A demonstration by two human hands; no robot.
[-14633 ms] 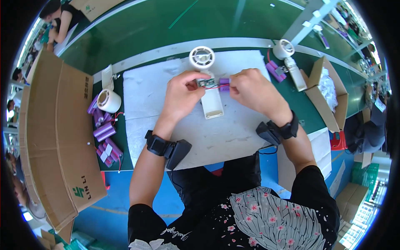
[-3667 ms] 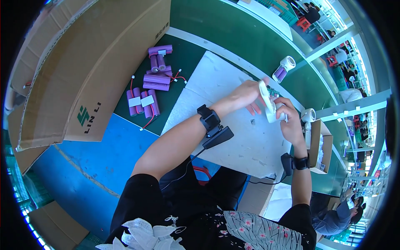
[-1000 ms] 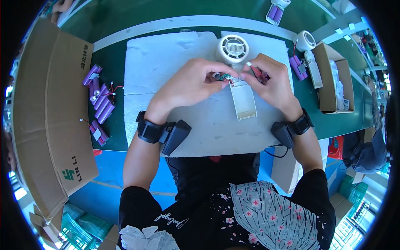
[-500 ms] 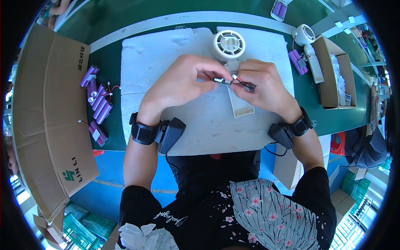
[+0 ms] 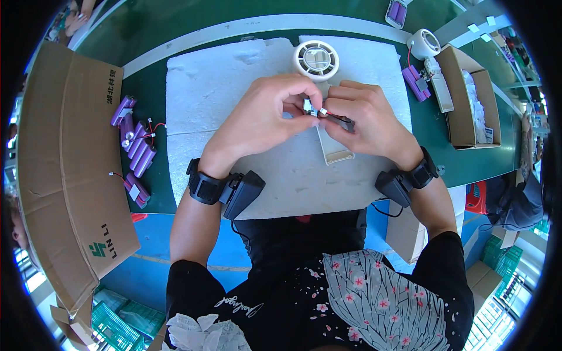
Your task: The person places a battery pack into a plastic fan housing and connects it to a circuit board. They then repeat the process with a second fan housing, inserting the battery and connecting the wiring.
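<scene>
My left hand [image 5: 260,117] is closed in a pinch on a small circuit board [image 5: 308,106], held above the middle of the white foam sheet [image 5: 205,111]. Red and black wires [image 5: 336,116] with a white plug [image 5: 323,112] come from the closed fingers of my right hand [image 5: 372,117]. The plug is right at the board's edge; whether it is seated in it I cannot tell. Under my hands lies a white handheld fan with a round, spoked head [image 5: 316,60] and a long handle shell [image 5: 338,153], its middle hidden by my fingers.
Purple battery packs [image 5: 137,146] with leads lie left, beside a tall cardboard box [image 5: 73,164]. On the right are another battery pack [image 5: 415,83], a second white fan [image 5: 424,44] and an open carton [image 5: 489,111] holding white parts. Black wrist devices are strapped to both my forearms.
The circuit board has turned from lying nearly level to a steeper tilt between my left fingers. The white plug has come down, close against the board. The whole view has shifted slightly.
</scene>
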